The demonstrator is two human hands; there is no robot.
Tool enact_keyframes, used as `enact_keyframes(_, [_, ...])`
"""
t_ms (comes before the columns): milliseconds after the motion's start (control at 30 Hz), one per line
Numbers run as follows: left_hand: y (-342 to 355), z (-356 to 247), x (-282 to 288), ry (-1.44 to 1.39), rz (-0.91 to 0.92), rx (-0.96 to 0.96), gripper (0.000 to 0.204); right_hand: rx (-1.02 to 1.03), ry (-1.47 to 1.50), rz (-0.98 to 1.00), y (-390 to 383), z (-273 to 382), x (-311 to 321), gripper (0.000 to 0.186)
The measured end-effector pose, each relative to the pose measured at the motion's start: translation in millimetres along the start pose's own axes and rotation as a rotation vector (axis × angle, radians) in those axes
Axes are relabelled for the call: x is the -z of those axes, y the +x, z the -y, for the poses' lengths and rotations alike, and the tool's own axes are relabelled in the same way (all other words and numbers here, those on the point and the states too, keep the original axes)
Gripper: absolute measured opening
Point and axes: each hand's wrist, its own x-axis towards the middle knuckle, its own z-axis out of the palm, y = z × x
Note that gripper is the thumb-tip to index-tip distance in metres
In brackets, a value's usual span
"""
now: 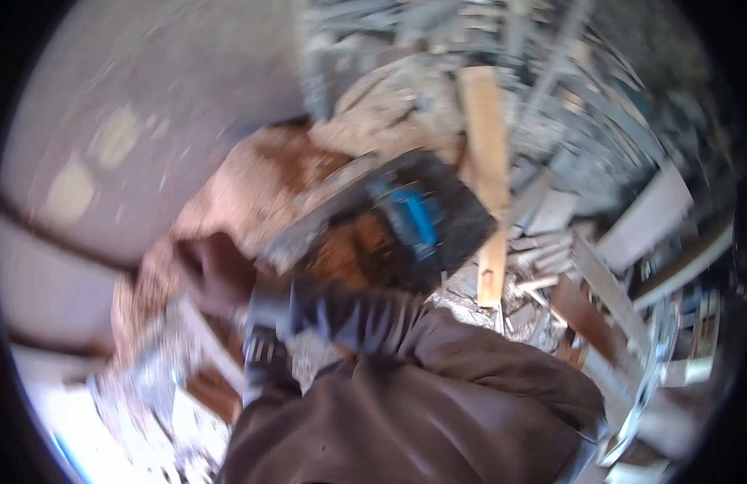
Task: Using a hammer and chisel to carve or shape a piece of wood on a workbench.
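Can't read any markings on blue item (416, 218), too blurred. Can't tell grip of hands (218, 274), near reddish heap (235, 181).

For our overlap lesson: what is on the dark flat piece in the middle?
On the dark flat piece, a blue object and an orange-brown patch show, both blurred. The sleeve hides part of the piece's near edge and anything there.
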Motion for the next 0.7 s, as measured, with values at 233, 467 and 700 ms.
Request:
enact_keyframes(233, [20,6,27,0.132,-0.593,0.143,0.018,0.271,-0.302,0.214,-65,18,47,0.03])
enact_keyframes(467, [4,-23,23,0.094,-0.578,0.115,0.032,0.032,0.633,0.027,-83,10,75,0.039])
enact_keyframes(700, [-48,-192,-8,0.567,-0.498,-0.143,0.035,0.08,0.665,0.022,-85,5,74,0.038])
